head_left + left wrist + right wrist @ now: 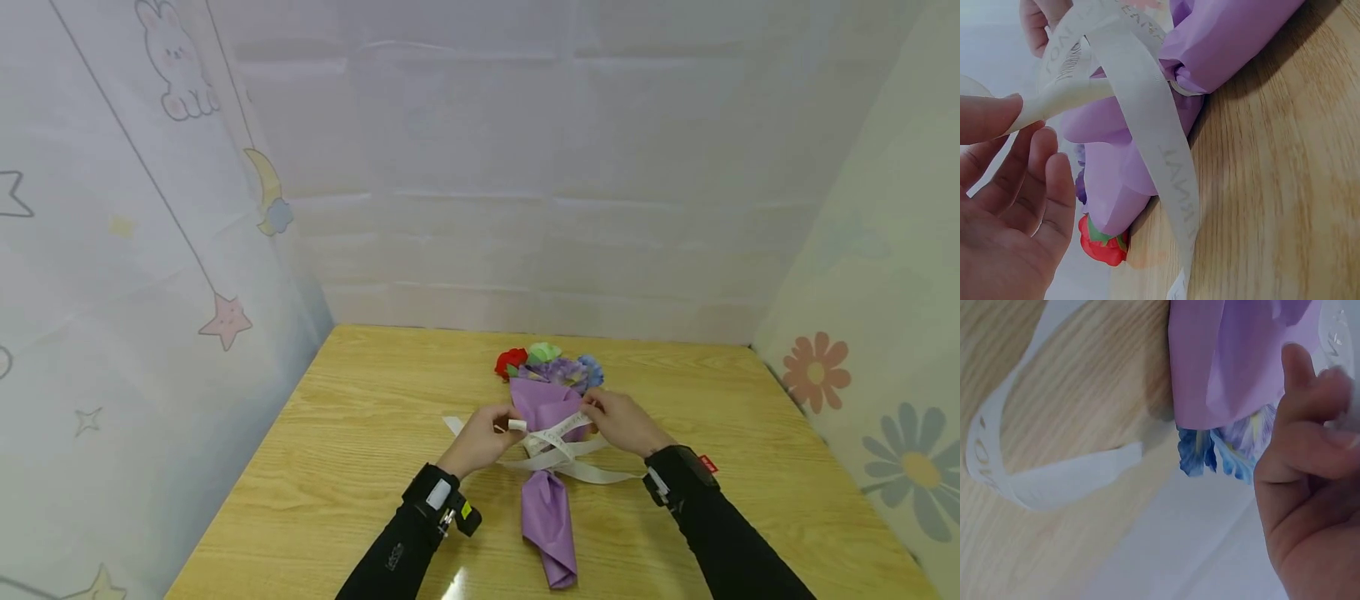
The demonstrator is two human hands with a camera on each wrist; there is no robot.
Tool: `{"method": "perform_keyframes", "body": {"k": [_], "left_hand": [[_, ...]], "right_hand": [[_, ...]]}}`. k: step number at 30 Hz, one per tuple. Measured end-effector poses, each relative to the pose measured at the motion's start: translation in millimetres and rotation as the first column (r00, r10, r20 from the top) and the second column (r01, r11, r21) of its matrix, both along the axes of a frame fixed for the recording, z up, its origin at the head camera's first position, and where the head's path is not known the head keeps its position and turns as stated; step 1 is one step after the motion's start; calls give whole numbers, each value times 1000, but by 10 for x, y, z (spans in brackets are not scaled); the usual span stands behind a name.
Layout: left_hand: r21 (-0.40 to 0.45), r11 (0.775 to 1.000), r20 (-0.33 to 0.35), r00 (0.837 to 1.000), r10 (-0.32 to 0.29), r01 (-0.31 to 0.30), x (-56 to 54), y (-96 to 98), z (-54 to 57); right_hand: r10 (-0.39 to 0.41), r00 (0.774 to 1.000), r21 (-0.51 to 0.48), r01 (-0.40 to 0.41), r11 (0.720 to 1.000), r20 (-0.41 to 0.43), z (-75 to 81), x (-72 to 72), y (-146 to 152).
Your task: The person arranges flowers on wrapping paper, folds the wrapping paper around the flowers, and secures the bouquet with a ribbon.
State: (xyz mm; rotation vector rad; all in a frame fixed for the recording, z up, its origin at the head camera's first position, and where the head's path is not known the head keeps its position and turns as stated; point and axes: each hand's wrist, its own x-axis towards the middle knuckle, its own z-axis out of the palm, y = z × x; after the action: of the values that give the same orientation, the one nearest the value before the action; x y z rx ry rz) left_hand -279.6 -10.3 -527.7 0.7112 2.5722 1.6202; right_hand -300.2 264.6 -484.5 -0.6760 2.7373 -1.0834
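A bouquet wrapped in purple paper (546, 512) lies on the wooden table, its flower heads pointing away from me. White printed ribbon (1147, 106) crosses and loops around the narrow waist of the wrap. On the left of the bouquet, my left hand (480, 437) pinches a length of that ribbon between thumb and forefinger, the other fingers loosely bent. My right hand (624, 421) pinches another part of the ribbon at the wrap's upper right, its fingers curled in the right wrist view. One loose ribbon tail (1066, 484) lies curved on the table.
A red flower (511, 363), a green flower (544, 352) and a blue flower (592, 369) show at the bouquet's top, with purple petals (555, 372) among them. Pale printed sheets (540, 167) stand behind the table (360, 467) and along both sides.
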Motion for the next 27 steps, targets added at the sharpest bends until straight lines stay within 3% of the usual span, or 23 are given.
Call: {"method": "perform_keyframes", "body": {"k": [4,7,10,13,15,17,18,21,24,27], "left_hand": [[-5,1000,-5,1000,13,-13,8,-11,17],[10,1000,10,1000,17,-17,15,-9,40],[40,999,33,999,6,-7,21,1,67],[60,998,53,999,-5,2,29,11,86],[68,998,58,998,-6,2,34,11,86],[77,997,65,998,-10,5,37,4,82],[78,997,67,998,-11,6,38,-1,78],[92,996,62,998,-17,11,39,-17,70],[108,994,58,998,-26,19,44,-33,67],[117,993,65,997,-30,23,53,-46,69]], "right_hand": [[41,999,-10,-41,999,34,55,-7,37],[59,988,-160,-36,987,144,57,-44,90],[102,952,-382,17,924,287,26,-92,149],[220,904,-563,28,826,367,-20,-129,206],[292,880,-614,-1,789,374,-56,-141,246],[328,870,-630,-26,776,369,-93,-144,270],[320,875,-619,-31,785,362,-111,-143,273],[219,928,-506,-39,862,301,-159,-136,238],[74,987,-308,-27,951,144,-174,-121,158],[5,1000,-147,-7,989,-14,-132,-94,100]]}}
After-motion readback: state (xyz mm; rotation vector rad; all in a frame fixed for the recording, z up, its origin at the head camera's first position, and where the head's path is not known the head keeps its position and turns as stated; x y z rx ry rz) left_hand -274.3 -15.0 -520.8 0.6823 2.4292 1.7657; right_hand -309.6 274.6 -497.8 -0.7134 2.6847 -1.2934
